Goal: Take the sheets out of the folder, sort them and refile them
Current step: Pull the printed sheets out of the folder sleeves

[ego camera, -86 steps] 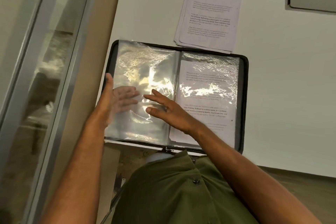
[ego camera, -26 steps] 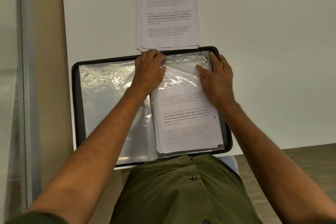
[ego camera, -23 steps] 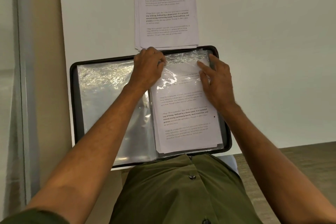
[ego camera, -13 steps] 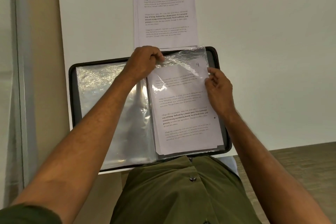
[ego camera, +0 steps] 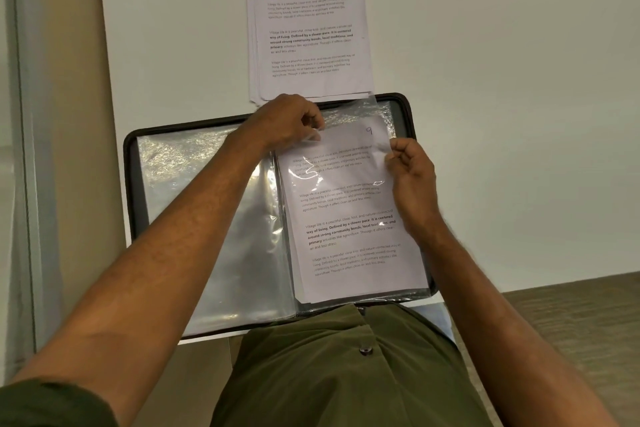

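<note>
- Your left hand (ego camera: pixel 287 121) is curled at the top of the folder's right-hand page, with fingers and thumb pinching the upper left edge of the clear plastic sleeve (ego camera: pixel 377 114) there.
- Your right hand (ego camera: pixel 410 173) sits at the right edge of the same page, fingers curled inward and pinching the upper right edge of the printed sheet (ego camera: pixel 349 215); whether the sleeve's film is caught in that pinch too, you cannot tell from this view.
- That sheet carries a handwritten 9 in its top right corner and four blocks of text, one partly in bold. Its top edge lies below the sleeve's mouth, and glare on the film crosses the upper text.
- More white page edges show stacked under it along the bottom.
- The folder (ego camera: pixel 128 184) lies open flat on the white table (ego camera: pixel 519 114), black rim all round, its near edge against your green shirt (ego camera: pixel 346 374).
- The left-hand page is a stack of shiny sleeves with no print showing through them.
- Just beyond the folder's far edge lies a stack of loose sheets (ego camera: pixel 308 24), the top one marked 8, its near edge touching or slightly overlapped by the folder's rim.
</note>
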`<state>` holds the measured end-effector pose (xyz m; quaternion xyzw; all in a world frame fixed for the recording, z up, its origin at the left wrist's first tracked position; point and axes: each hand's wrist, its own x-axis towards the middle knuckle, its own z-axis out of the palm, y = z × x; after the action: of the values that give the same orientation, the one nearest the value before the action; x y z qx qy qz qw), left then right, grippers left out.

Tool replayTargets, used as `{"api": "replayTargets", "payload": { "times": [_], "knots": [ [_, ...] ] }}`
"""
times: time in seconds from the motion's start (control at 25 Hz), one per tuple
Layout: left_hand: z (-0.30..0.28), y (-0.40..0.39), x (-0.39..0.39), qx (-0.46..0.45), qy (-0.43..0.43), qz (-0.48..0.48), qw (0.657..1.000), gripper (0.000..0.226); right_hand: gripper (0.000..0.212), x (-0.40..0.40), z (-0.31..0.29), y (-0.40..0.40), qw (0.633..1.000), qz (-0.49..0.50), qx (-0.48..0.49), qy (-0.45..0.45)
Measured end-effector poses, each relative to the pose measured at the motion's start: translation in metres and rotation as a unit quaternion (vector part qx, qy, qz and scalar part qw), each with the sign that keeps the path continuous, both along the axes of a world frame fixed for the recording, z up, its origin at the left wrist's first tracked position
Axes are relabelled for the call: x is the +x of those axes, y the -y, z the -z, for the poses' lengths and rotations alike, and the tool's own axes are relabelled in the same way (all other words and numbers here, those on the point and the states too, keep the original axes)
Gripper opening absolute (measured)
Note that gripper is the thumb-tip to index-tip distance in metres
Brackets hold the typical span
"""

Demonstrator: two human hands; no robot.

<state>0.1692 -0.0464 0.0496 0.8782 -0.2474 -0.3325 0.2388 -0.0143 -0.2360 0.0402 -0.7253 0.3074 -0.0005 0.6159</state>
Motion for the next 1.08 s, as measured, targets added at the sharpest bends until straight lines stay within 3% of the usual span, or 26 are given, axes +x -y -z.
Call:
{"api": "replayTargets", "payload": {
  "times": [0.2,0.36,0.64,0.92,1.0,1.08],
  "knots": [
    [0.0,0.004,-0.002,-0.016,0.014,-0.017,1.0,0.001,0.018,0.0,0.001,0.003,1.0,0.014,0.017,-0.008],
    [-0.001,0.007,-0.005,-0.046,0.037,-0.125,0.99,0.006,0.021,-0.003,0.001,0.009,0.999,0.013,0.024,-0.021],
    [-0.007,0.017,0.013,-0.215,0.016,-0.326,0.92,0.008,0.029,-0.008,0.003,0.014,0.997,-0.039,0.005,-0.06],
    [-0.021,0.027,0.028,-0.356,0.012,-0.388,0.85,0.004,0.024,-0.007,0.013,0.015,0.996,-0.02,0.007,-0.084],
    [-0.015,0.02,0.029,-0.364,0.017,-0.399,0.842,0.011,0.022,-0.006,0.015,0.016,0.996,-0.019,0.008,-0.086],
    [-0.005,0.008,0.028,-0.314,0.057,-0.405,0.857,0.025,0.021,-0.006,0.015,0.015,0.996,-0.02,0.011,-0.087]
  ]
}}
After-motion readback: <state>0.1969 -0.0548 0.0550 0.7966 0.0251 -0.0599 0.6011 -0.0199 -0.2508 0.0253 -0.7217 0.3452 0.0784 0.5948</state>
